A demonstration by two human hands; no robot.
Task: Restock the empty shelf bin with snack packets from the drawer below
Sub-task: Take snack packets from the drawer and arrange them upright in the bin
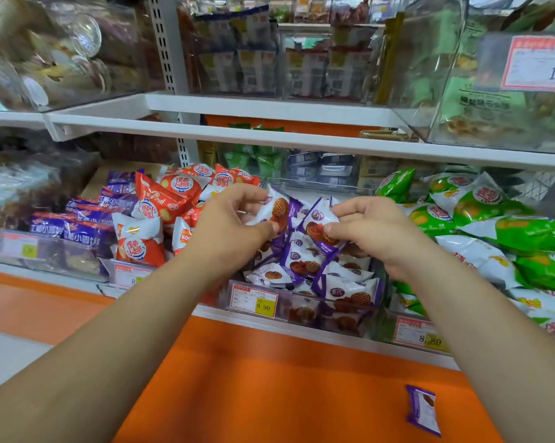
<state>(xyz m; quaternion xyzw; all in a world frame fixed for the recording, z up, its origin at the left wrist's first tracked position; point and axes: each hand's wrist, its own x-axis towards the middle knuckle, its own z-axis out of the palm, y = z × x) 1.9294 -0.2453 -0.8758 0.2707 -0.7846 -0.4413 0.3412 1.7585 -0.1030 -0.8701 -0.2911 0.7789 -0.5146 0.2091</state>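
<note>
Left hand [234,223] pinches purple-white packet [277,208]; right hand [373,230] pinches second packet [317,223]; part-filled clear bin [304,310] directly beneath both grips.

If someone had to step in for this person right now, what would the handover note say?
Left hand: pinches a purple-and-white packet above the bin.
Right hand: pinches a second packet right beside it.
Bin, marked by the 9.90 tag: holds a heap of the same packets, so restocking looks well along.
Stray packet: lies on the orange surface below, to the right.
Left to do: drop both held packets in and probably collect the stray. The drawer is not in view, so remaining stock is unknown.
</note>
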